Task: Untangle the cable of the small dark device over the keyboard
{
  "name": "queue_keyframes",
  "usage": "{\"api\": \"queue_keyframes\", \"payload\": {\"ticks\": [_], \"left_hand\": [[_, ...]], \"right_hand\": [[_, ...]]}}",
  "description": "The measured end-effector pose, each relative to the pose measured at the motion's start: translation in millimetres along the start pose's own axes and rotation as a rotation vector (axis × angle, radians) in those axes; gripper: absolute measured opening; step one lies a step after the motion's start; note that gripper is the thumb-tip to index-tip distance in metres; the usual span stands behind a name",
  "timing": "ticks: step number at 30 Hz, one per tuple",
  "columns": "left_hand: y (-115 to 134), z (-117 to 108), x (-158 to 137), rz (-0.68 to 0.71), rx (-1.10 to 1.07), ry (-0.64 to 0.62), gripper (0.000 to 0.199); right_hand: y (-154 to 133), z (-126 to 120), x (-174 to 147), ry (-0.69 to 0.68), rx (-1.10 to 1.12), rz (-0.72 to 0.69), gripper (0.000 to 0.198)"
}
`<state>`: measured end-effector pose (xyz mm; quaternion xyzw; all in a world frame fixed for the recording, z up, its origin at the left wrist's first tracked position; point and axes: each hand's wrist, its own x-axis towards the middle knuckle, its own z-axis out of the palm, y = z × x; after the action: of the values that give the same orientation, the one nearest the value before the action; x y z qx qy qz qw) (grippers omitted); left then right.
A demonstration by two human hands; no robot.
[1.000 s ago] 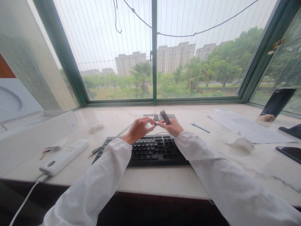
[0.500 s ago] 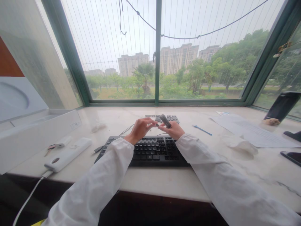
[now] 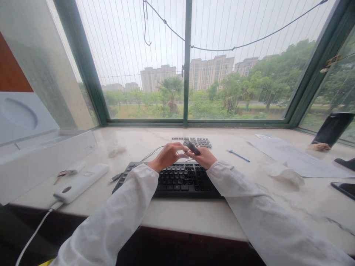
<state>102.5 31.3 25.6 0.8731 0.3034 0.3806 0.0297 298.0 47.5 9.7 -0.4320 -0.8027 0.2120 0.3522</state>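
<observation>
A black keyboard [image 3: 177,188] lies in front of me, with several keycaps off toward its right side. Above its back edge my two hands meet. My right hand [image 3: 205,158] is closed round a short dark brush [image 3: 193,148], which points up and to the left. Thumb and fingers of my left hand [image 3: 169,157] come together at the brush's left end; anything small between them is hidden. Loose keycaps [image 3: 203,142] are laid out in rows on the counter just behind the hands.
Left of the keyboard are a white power bank [image 3: 83,183] with a cable, a key [image 3: 61,174] and an open white box [image 3: 50,159]. To the right lie a blue pen-like stick [image 3: 239,155], crumpled tissue [image 3: 285,175], paper [image 3: 294,155] and a phone [image 3: 344,190].
The brush has tipped lower and to the left in my right hand. My left fingers have moved closer to it, and the small dark piece they pinched is now out of sight.
</observation>
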Motion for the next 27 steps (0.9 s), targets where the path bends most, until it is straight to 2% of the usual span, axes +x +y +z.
{"api": "queue_keyframes", "payload": {"ticks": [6,10,16,18,23,27], "left_hand": [[-1.8,1.9,-0.5,-0.021,0.032,0.017,0.020],[-2.2,2.1,-1.5,-0.063,0.078,0.028,0.029],[-5.3,-0.3,-1.8,-0.099,0.149,0.017,0.016],[-9.9,-4.2,-1.8,-0.145,0.200,0.048,0.015],[-28.4,-19.8,-5.6,-0.296,0.300,0.139,0.013],[-45.1,-33.2,-8.6,-0.412,0.319,0.157,0.014]], "right_hand": [[2.2,-1.0,0.9,0.025,-0.043,0.020,0.049],[1.3,-3.8,1.2,0.065,-0.055,0.048,0.041],[-2.5,-5.5,1.8,0.075,-0.067,0.085,0.031],[-1.7,-8.2,2.1,0.089,-0.144,0.112,0.029],[9.7,-20.9,1.5,0.132,-0.560,0.162,0.024],[18.8,-29.2,1.1,0.103,-0.644,0.198,0.024]]}}
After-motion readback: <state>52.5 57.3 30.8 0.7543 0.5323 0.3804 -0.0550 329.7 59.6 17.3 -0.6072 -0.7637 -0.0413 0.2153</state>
